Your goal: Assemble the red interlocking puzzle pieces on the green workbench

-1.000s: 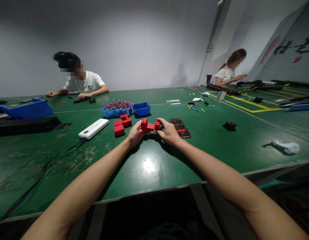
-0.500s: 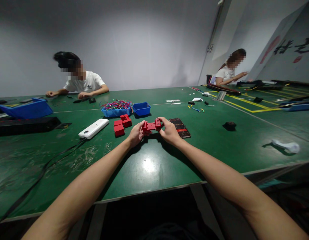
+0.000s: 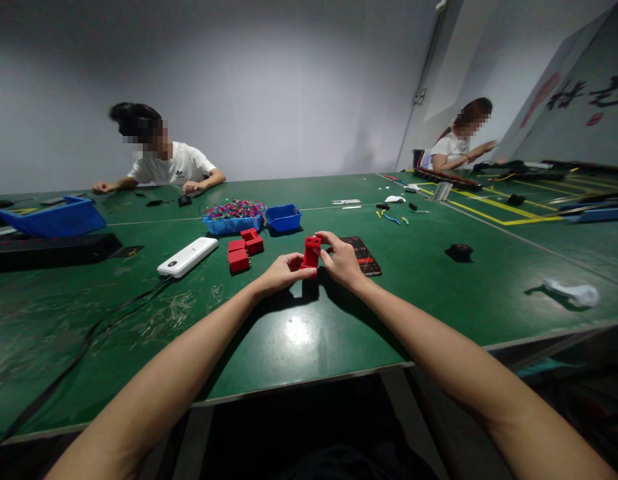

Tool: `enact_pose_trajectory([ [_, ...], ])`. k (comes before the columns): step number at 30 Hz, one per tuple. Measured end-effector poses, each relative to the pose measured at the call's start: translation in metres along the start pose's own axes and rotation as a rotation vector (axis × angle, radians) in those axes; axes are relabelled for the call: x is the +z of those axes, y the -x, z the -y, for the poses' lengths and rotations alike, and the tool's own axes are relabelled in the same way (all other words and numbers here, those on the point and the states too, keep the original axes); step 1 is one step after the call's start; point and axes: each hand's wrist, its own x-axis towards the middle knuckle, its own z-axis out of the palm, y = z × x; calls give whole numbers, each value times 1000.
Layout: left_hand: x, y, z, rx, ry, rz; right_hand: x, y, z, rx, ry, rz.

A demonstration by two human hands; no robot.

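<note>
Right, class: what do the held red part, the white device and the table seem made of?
Held red part: probably plastic, fairly matt; solid colour, crisp edges. White device: likely smooth plastic; white shell, rounded corners. Table: perhaps laminate or rubber sheet, semi-gloss; green, with a bright reflection, exact material unclear.

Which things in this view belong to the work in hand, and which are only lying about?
In the work:
red part, between left hand and right hand
red blocks, probably, by their matching colour

Seemingly just lying about:
phone
white device
black block
wires and blue tray, perhaps; neither hand touches them
</note>
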Motion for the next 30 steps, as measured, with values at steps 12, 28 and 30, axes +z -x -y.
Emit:
enact_pose_trajectory([
  [12,2,-5,5,-4,178,-129,5,2,-4,48,-5,179],
  [28,-3,-10,14,42,222,-224,10,4,-6,131,-71,300],
  [30,-3,-7,11,72,135,-148,10,2,-10,193,-108,326],
])
